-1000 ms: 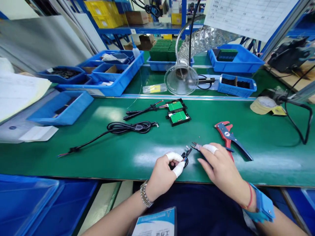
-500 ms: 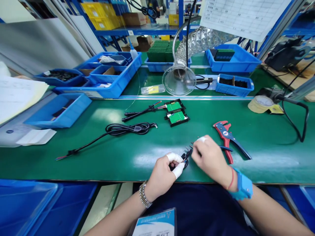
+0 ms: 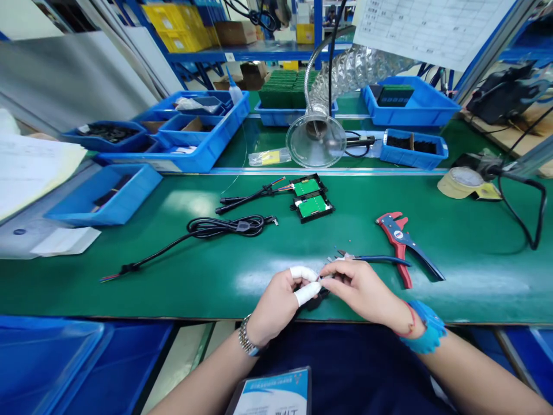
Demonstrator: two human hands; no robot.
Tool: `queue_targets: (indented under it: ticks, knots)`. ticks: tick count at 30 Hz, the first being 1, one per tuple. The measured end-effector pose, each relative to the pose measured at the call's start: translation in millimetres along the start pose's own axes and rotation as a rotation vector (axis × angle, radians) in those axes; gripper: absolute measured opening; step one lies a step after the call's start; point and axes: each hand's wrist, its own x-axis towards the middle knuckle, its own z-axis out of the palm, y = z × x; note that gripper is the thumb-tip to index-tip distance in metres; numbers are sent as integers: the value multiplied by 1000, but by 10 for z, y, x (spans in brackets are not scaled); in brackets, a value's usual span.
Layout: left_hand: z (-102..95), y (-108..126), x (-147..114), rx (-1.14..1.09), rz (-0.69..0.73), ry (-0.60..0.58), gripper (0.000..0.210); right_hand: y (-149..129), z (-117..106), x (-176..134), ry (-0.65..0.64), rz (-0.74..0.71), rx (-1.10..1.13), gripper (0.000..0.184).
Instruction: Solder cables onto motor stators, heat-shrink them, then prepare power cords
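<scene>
My left hand (image 3: 283,300), with white coverings on thumb and forefinger, is closed in a pinch on the thin wires at the end of a black cable (image 3: 318,298). Fingertips of my right hand (image 3: 360,288) meet them there, pinched on the same wire ends; the tips hide most of the wires. Just beyond my right hand lie cutting pliers (image 3: 382,259) with blue handles, their jaws pointing left. A red and blue wire stripper (image 3: 405,245) rests to the right, by the pliers' handle ends. Tiny scraps are scattered near the jaws.
Two green circuit boards in black cases (image 3: 311,204) lie ahead, wires attached. A coiled black cable (image 3: 228,227) is at left. Blue bins (image 3: 103,196) stand left and behind. A clear extraction hood (image 3: 316,141) hangs over the back; a tape roll (image 3: 460,181) sits at right.
My right hand has moved left and down from above the pliers, and its fingertips now meet my left hand at the wires. The pliers' jaws are now more exposed.
</scene>
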Motion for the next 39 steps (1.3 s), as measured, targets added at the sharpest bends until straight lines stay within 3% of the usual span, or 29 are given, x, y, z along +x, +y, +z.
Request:
queue_targets:
  ticks: [3, 7, 10, 12, 16, 21, 33, 39]
  knots:
    - [3, 1, -2, 18, -3, 0, 15, -28, 89, 12, 33, -31, 34, 14]
    - [-11, 6, 35, -1, 15, -18, 16, 41, 171, -9, 172, -58, -11, 19]
    - [-29, 22, 71, -51, 13, -54, 20, 110, 145, -19, 288, -68, -16, 16]
    - [-38, 33, 86, -93, 6, -85, 21, 158, 91, -16, 316, -153, -72, 12]
    - [-45, 38, 96, -152, -6, -117, 20, 235, 25, 5, 205, -328, -215, 14]
    - [-44, 35, 88, -199, -46, -145, 21, 253, 54, 45, 140, -381, -234, 17]
    - [-50, 19, 101, -258, -100, -138, 19, 299, 62, 62, 177, -445, -215, 12]
    - [-41, 6, 91, -266, -85, -121, 16, 257, 55, 52, 91, -392, -145, 10]
